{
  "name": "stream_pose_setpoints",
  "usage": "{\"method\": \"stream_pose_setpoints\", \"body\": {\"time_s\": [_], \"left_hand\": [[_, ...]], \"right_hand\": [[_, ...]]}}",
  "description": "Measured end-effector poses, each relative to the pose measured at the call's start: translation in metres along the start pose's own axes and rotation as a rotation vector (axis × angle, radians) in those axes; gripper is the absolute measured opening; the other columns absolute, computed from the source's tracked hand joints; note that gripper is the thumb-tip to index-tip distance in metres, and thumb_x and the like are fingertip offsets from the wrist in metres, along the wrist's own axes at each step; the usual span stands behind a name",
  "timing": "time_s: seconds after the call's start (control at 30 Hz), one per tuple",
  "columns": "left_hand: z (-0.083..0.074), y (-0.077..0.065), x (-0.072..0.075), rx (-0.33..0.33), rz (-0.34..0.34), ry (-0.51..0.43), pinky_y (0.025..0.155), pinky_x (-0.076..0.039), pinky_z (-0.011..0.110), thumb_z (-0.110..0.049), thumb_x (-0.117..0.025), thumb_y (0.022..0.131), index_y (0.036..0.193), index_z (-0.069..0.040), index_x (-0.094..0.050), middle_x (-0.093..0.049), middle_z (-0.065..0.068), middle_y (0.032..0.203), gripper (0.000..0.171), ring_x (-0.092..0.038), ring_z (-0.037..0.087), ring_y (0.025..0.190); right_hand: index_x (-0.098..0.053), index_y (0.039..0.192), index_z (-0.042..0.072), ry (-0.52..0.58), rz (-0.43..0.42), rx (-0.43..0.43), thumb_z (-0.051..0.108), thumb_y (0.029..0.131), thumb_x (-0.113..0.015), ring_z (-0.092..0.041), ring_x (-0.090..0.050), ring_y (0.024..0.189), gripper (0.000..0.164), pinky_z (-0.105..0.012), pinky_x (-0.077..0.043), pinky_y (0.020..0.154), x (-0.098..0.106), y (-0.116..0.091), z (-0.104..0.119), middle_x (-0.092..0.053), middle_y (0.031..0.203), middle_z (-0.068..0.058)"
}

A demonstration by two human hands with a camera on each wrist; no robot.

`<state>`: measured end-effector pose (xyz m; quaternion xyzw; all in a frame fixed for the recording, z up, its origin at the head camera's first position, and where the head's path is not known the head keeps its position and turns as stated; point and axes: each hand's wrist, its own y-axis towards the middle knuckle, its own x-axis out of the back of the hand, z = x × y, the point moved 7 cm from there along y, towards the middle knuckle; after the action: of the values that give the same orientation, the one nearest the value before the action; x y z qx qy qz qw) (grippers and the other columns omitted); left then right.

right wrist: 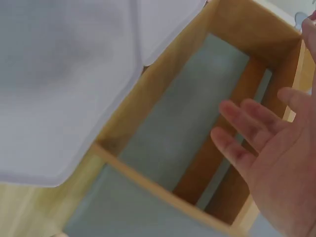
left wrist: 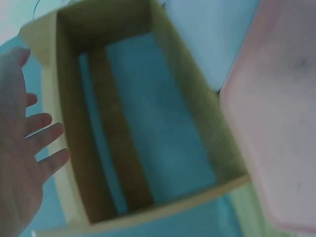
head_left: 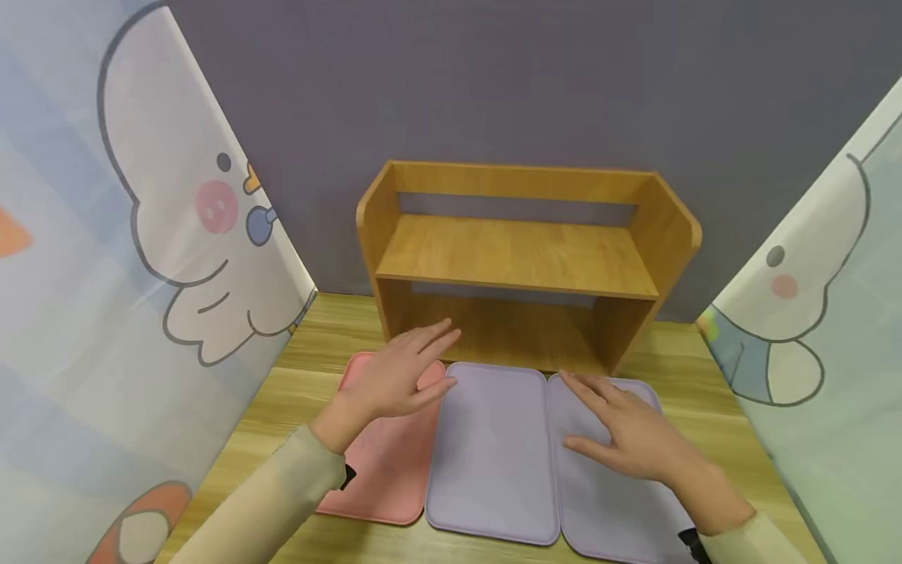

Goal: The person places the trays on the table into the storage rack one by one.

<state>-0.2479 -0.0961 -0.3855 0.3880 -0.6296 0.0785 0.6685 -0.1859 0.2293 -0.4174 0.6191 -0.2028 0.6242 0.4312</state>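
Both hands are held out with nothing in them. In the head view my left hand hovers over the pink tray, its fingers extended toward the shelf. My right hand is over the right-hand lavender tray, fingers stretched out and thumb apart. Between the hands lies another lavender tray. Behind the trays stands a two-tier wooden shelf. In the left wrist view the left palm shows with spread fingers; the right wrist view has the right palm likewise spread.
The trays lie side by side on a wood-grain table, close against the shelf's front. A grey panel rises behind the shelf. Cartoon-printed curtains hang along both sides.
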Motion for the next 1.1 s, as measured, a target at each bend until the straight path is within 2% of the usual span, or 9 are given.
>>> {"method": "stream_pose_setpoints", "body": {"time_s": [0.27, 0.4, 0.53, 0.77, 0.83, 0.93, 1.0, 1.07, 1.1], "left_hand": [[0.049, 0.019, 0.077, 0.041, -0.389, 0.035, 0.106, -0.054, 0.06, -0.026, -0.076, 0.099, 0.155, 0.0, -0.058, -0.062, 0.027, 0.145, 0.065, -0.064, 0.046, 0.127], [0.081, 0.031, 0.11, 0.103, -0.485, 0.111, 0.097, -0.051, 0.06, -0.027, -0.075, 0.1, 0.154, -0.002, -0.059, -0.057, 0.031, 0.134, 0.062, -0.058, 0.047, 0.113], [0.116, 0.048, 0.128, 0.219, -0.442, 0.081, 0.105, -0.049, 0.061, -0.027, -0.073, 0.104, 0.159, -0.006, -0.056, -0.049, 0.032, 0.144, 0.062, -0.054, 0.048, 0.123], [0.161, 0.071, 0.123, 0.432, -0.196, -0.08, 0.11, -0.048, 0.061, -0.033, -0.063, 0.111, 0.17, -0.018, -0.043, -0.043, 0.023, 0.161, 0.064, -0.059, 0.042, 0.127], [0.169, 0.074, 0.122, 0.457, -0.154, -0.105, 0.111, -0.046, 0.06, -0.033, -0.059, 0.113, 0.171, -0.019, -0.04, -0.044, 0.022, 0.162, 0.063, -0.057, 0.041, 0.124], [0.179, 0.077, 0.123, 0.475, -0.119, -0.123, 0.12, -0.04, 0.059, -0.032, -0.056, 0.114, 0.172, -0.018, -0.038, -0.045, 0.022, 0.165, 0.063, -0.054, 0.041, 0.134], [0.185, 0.08, 0.123, 0.488, -0.091, -0.136, 0.127, -0.035, 0.058, -0.033, -0.053, 0.114, 0.174, -0.019, -0.035, -0.044, 0.021, 0.17, 0.064, -0.049, 0.041, 0.147], [0.188, 0.082, 0.122, 0.509, -0.07, -0.143, 0.131, -0.032, 0.057, -0.037, -0.052, 0.114, 0.174, -0.021, -0.033, -0.043, 0.019, 0.173, 0.065, -0.044, 0.041, 0.156], [0.189, 0.082, 0.122, 0.521, -0.059, -0.15, 0.128, -0.035, 0.057, -0.039, -0.051, 0.114, 0.175, -0.023, -0.032, -0.054, 0.02, 0.163, 0.065, -0.054, 0.042, 0.146]], "right_hand": [[-0.048, 0.168, 0.029, 0.037, -0.045, -0.132, 0.04, 0.09, -0.091, -0.014, -0.072, 0.105, 0.09, -0.041, -0.062, 0.08, -0.007, -0.063, -0.045, -0.068, 0.127, 0.007], [-0.055, 0.163, 0.03, 0.102, -0.025, -0.225, 0.033, 0.089, -0.092, -0.001, -0.061, 0.091, 0.082, -0.029, -0.052, 0.066, -0.019, -0.102, -0.075, -0.064, 0.116, 0.007], [-0.056, 0.163, 0.026, 0.188, 0.093, -0.335, 0.03, 0.096, -0.085, 0.007, -0.048, 0.081, 0.073, -0.025, -0.044, 0.062, -0.038, -0.142, -0.104, -0.058, 0.107, 0.004], [-0.038, 0.168, 0.004, 0.485, 0.505, -0.521, 0.037, 0.109, -0.067, 0.001, -0.041, 0.073, 0.073, -0.024, -0.038, 0.063, -0.089, -0.197, -0.137, -0.048, 0.095, 0.001], [-0.043, 0.167, 0.007, 0.525, 0.505, -0.5, 0.035, 0.109, -0.068, 0.0, -0.039, 0.072, 0.07, -0.024, -0.035, 0.061, -0.098, -0.204, -0.137, -0.046, 0.091, 0.001], [-0.046, 0.169, 0.028, 0.527, 0.434, -0.384, 0.027, 0.108, -0.069, 0.0, -0.036, 0.07, 0.065, -0.023, -0.033, 0.058, -0.104, -0.208, -0.133, -0.042, 0.086, 0.002], [-0.044, 0.167, 0.043, 0.499, 0.363, -0.301, 0.02, 0.106, -0.071, 0.0, -0.034, 0.069, 0.07, -0.022, -0.033, 0.057, -0.103, -0.21, -0.13, -0.04, 0.085, 0.004], [-0.04, 0.167, 0.048, 0.498, 0.314, -0.241, 0.014, 0.104, -0.072, 0.001, -0.034, 0.07, 0.079, -0.021, -0.032, 0.056, -0.103, -0.21, -0.127, -0.039, 0.086, 0.007], [-0.038, 0.168, 0.05, 0.494, 0.288, -0.211, 0.011, 0.103, -0.073, 0.002, -0.033, 0.07, 0.083, -0.021, -0.032, 0.056, -0.103, -0.21, -0.126, -0.038, 0.086, 0.009]]}}
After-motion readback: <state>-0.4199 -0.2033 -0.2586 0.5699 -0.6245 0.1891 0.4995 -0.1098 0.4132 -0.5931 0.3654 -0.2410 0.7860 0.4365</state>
